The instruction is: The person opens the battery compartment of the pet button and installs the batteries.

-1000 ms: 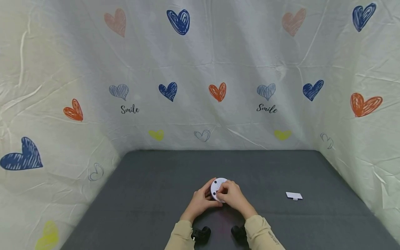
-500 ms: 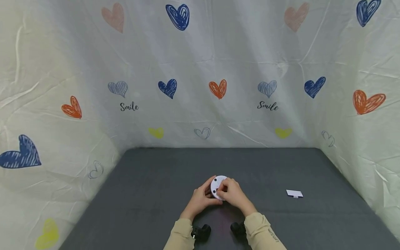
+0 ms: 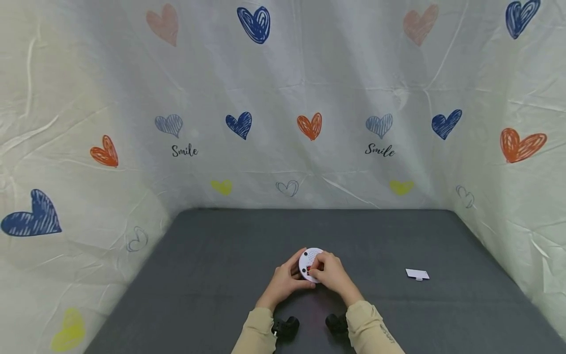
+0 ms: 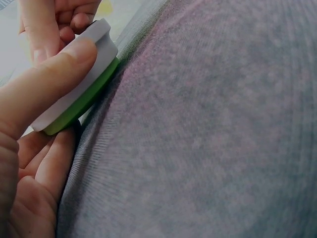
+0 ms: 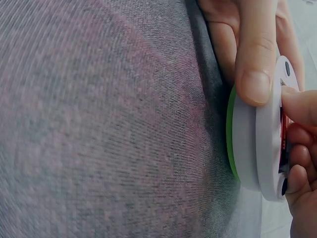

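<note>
My left hand (image 3: pixel 283 286) grips a round white device (image 3: pixel 311 255) by its rim, thumb on the near side and fingers around the back. A green band (image 4: pixel 81 101) runs around the device's underside. Its perforated face with small dark feet is tilted up toward me. An open battery compartment in that face shows a red and black battery (image 5: pixel 284 141). My right hand (image 3: pixel 334 279) is curled over the compartment, thumb and fingers pinched at the battery; its fingertips partly hide the slot.
A small white battery cover (image 3: pixel 417 274) with a tab lies on the dark grey tabletop (image 3: pixel 221 255), off to the right. Black wrist cameras (image 3: pixel 286 329) are strapped under both sleeves. Behind the table hangs a white cloth (image 3: pixel 274 88) printed with hearts.
The fingers of my right hand have shifted slightly to the right on the device, and red of the battery now shows in the compartment. My left hand keeps its grip.
</note>
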Tool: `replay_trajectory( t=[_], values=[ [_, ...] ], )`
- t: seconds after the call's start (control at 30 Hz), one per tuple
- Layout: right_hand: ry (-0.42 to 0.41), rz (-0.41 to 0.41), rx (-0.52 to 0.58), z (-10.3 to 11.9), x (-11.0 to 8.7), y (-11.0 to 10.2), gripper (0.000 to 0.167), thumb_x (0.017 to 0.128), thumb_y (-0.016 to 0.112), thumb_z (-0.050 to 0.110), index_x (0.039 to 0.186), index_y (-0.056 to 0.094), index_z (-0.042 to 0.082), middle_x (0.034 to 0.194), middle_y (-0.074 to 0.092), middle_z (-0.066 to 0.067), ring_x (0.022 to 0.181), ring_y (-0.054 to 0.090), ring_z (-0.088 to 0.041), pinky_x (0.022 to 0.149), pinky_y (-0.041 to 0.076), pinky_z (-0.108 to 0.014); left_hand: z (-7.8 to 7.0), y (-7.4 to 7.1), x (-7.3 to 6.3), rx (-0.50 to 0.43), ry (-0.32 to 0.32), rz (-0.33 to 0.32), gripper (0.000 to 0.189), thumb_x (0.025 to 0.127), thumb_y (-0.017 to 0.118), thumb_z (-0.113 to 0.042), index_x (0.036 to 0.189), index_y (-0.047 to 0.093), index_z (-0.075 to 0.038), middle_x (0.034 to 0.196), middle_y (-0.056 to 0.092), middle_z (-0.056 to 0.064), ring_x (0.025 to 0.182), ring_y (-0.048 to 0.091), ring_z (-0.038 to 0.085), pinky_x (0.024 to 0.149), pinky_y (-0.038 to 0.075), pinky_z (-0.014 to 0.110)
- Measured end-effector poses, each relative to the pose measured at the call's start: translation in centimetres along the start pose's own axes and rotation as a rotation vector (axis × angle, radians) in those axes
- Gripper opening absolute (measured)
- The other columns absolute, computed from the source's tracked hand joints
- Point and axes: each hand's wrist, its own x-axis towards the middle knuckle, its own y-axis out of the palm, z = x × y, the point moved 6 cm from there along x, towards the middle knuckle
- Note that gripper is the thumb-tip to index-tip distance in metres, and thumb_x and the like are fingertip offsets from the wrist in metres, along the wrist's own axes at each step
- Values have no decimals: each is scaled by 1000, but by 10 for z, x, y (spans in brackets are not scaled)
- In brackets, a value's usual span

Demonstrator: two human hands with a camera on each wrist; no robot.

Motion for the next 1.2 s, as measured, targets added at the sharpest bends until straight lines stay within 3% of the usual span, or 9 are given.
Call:
replay_trajectory(
  t=[0.27, 0.43, 0.53, 0.67, 0.8, 0.97, 1.2],
  values=[
    [8, -26, -25, 3, -4, 0, 21, 72, 71, 0, 63, 56, 10, 69, 48, 4, 68, 43, -12, 61, 38, -27, 0, 0, -1, 1, -19, -7, 91, 71, 81, -11, 146, 30, -10, 137, 42, 16, 118, 49, 22, 86, 48, 29],
    [52, -46, -1, -5, -9, -3, 13, 77, 75, 7, 69, 65, 11, 72, 54, 6, 67, 50, -9, 59, 45, -23, 0, 1, -2, 2, -46, -2, 92, 71, 81, -11, 146, 29, -10, 138, 42, 17, 119, 48, 22, 86, 48, 28],
    [60, -84, 20, -11, -12, -8, 8, 76, 76, 9, 74, 69, 11, 74, 57, 6, 68, 53, -9, 59, 48, -23, -8, 0, -4, -13, -51, -1, 90, 71, 81, -8, 146, 30, -8, 137, 42, 18, 119, 48, 24, 86, 48, 28],
    [58, -155, 37, -17, -16, -20, 7, 76, 76, 9, 76, 71, 12, 75, 59, 6, 69, 55, -10, 61, 49, -25, -24, -1, -7, -3, -44, -7, 88, 71, 80, -5, 144, 31, -5, 135, 43, 20, 118, 49, 26, 87, 47, 30],
    [107, -223, 72, -26, -20, -33, 7, 76, 76, 9, 77, 71, 12, 76, 59, 6, 70, 56, -11, 62, 49, -26, -32, -1, -8, 6, -55, -9, 88, 71, 80, -5, 144, 32, -6, 135, 44, 20, 119, 48, 25, 88, 47, 29],
    [176, -260, 146, -42, -30, -53, 10, 75, 77, 9, 83, 72, 10, 81, 63, 3, 74, 59, -13, 65, 50, -26, -34, -3, -9, -13, -59, -15, 88, 70, 81, -4, 144, 33, -8, 135, 44, 19, 119, 48, 26, 89, 47, 29],
    [242, -251, 222, -69, -48, -82, 18, 75, 78, 15, 90, 71, 8, 88, 66, -2, 81, 60, -16, 68, 50, -26, -31, -1, -7, -25, -60, -3, 90, 70, 80, -3, 145, 32, -8, 136, 43, 20, 119, 48, 27, 88, 47, 30]
  ],
)
